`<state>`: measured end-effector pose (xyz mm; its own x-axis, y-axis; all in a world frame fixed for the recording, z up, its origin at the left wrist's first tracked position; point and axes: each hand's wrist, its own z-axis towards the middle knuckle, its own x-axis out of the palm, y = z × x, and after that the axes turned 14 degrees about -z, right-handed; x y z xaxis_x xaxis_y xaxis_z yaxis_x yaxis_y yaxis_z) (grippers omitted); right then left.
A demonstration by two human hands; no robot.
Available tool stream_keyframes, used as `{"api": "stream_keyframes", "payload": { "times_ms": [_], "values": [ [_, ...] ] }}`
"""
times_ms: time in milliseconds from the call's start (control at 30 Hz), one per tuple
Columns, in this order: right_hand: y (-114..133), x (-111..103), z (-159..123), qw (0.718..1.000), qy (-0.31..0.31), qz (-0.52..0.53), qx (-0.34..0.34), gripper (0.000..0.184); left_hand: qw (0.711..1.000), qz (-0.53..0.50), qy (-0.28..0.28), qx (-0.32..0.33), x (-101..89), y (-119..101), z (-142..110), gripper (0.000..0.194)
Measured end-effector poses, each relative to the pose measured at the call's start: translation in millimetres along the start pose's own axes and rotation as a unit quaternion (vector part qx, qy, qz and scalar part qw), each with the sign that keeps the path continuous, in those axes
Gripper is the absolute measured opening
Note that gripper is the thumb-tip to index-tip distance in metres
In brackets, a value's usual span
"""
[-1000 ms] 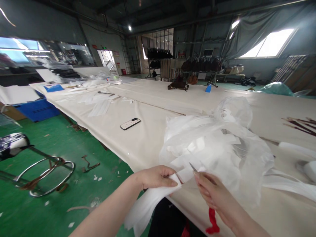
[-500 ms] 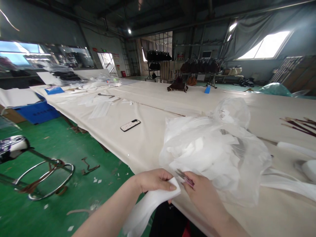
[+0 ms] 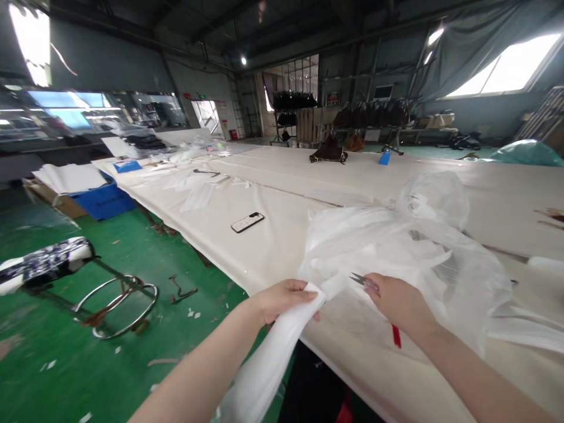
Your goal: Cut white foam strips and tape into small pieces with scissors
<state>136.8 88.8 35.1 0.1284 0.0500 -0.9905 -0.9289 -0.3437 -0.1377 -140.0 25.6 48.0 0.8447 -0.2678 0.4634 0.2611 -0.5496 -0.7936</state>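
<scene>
A long white strip of thin, soft sheet material (image 3: 277, 346) is pinched in my left hand (image 3: 286, 302) at the table's edge, its length hanging down toward the floor. My right hand (image 3: 399, 302) holds small pointed scissors (image 3: 363, 281), thread snips by their look, with the blades apart and pointing left toward the strip. From under that hand a red ribbon (image 3: 396, 336) hangs. Just beyond both hands a clear plastic bag (image 3: 467, 294) lies on the table, full of white pieces.
The cream-covered table (image 3: 282, 235) bears a phone (image 3: 247, 222), white scraps (image 3: 198, 194) and a dark brown bag (image 3: 328, 154). On the green floor at left stand a stool (image 3: 117, 305) and a blue crate (image 3: 103, 200). More white strips (image 3: 529, 329) lie at right.
The scissors came in close beside the strip, then moved right and away from my left hand. My left hand rose slightly with the strip. The view swung a little left.
</scene>
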Motion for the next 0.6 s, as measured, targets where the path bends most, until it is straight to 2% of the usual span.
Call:
{"api": "stream_keyframes", "payload": {
  "times_ms": [67,133,267,333,400,500,600],
  "values": [
    [-2,4,7,0.999,0.038,0.016,0.003,0.020,0.998,-0.045,-0.034,0.034,14.0,-4,11,0.046],
    [-3,3,4,0.998,0.050,0.023,0.000,0.023,0.995,-0.079,-0.046,0.049,29.9,-10,26,0.043],
    [-15,-6,-31,0.999,-0.019,-0.040,0.004,0.045,0.991,-0.095,-0.080,0.046,56.7,-29,59,0.028],
    [-26,-6,-54,0.995,-0.065,-0.081,0.013,0.048,0.988,-0.107,-0.102,0.044,66.7,-38,78,0.025],
    [-38,-1,-75,0.993,-0.082,-0.077,0.034,0.047,0.986,-0.113,-0.112,0.043,75.9,-44,98,0.028],
    [-49,6,-101,0.994,-0.083,0.026,0.072,0.036,0.988,-0.105,-0.107,0.032,90.5,-50,123,0.026],
    [-50,0,-118,0.973,-0.085,0.195,0.094,0.027,0.992,-0.089,-0.087,0.014,104.6,-52,131,0.020]
  ]
}}
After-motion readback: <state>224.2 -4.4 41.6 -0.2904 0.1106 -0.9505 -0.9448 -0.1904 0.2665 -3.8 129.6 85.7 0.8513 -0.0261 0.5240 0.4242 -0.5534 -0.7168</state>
